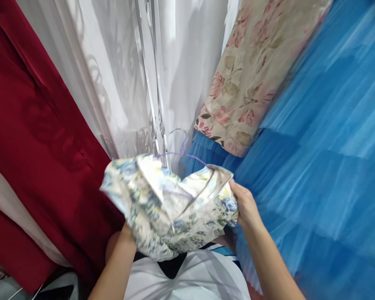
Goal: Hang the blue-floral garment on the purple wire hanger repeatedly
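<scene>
A white floral garment (193, 227), printed in blue and yellow, spreads across the middle of the head view. It has a V-shaped neckline and hangs on a thin purple wire hanger (184, 146), whose hook points away from me. My right hand (244, 203) is closed on the garment's right edge, thumb on top. At the left, my left hand (128, 234) reaches under the fabric; only the wrist shows and its fingers are hidden. The lower part of the garment is bunched above my lap.
A dark red garment (50, 125) hangs on the left. White fabric (187, 54) with narrow metal poles (154, 71) in front stands behind. On the right hang a pink floral cloth (243, 83) and a tiered blue tulle skirt (325, 166). A dark flat object (54, 293) lies bottom left.
</scene>
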Action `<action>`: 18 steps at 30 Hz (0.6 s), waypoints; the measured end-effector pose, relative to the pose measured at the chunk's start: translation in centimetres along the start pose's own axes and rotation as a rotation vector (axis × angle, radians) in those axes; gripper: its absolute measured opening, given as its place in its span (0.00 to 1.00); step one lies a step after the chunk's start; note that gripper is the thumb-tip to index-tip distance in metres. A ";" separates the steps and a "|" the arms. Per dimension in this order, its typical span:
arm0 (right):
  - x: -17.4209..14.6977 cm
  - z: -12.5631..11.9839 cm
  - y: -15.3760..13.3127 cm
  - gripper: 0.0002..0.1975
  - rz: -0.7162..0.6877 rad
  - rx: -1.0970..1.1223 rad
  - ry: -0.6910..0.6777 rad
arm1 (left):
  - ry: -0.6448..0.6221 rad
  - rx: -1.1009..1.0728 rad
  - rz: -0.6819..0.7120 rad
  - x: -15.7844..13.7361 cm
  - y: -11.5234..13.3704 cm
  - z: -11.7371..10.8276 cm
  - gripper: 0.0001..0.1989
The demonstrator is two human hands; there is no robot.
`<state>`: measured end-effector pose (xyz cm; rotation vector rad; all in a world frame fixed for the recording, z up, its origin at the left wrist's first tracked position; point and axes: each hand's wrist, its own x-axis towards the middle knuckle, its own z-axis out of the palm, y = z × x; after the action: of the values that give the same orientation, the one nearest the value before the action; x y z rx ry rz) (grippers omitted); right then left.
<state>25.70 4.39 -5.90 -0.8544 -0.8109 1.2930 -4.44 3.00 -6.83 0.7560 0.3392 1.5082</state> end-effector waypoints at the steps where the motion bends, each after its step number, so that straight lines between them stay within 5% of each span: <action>1: 0.8 0.1 -0.6 0.14 -0.025 -0.009 0.021 | 0.079 -0.026 0.011 -0.9 0.4 -1.2 0.21; 4: 3.1 1.9 -1.5 0.15 -0.074 -0.021 -0.005 | 0.260 -0.024 0.075 -3.1 1.0 -3.9 0.31; 8: 4.6 4.5 -1.4 0.16 -0.049 -0.101 -0.172 | 0.556 0.274 0.190 -4.8 -0.5 -6.1 0.25; 11: 4.4 4.1 -1.4 0.18 -0.079 -0.284 -0.215 | 0.672 0.479 0.152 -5.9 -2.5 -7.4 0.23; 13: 3.6 3.0 -0.9 0.18 -0.267 -0.424 -0.083 | 0.665 0.538 0.115 -6.6 -4.0 -8.2 0.19; 16: 1.0 1.6 1.1 0.17 -0.677 -0.534 0.351 | 0.703 0.569 0.099 -7.6 -5.8 -9.3 0.14; 18: -1.4 1.4 3.2 0.16 -0.757 -0.522 0.520 | 0.740 0.600 0.098 -8.1 -6.6 -9.7 0.12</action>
<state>22.87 3.35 -8.14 -1.0821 -0.9269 0.1674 -6.10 -1.89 -20.13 0.6437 1.3696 1.7620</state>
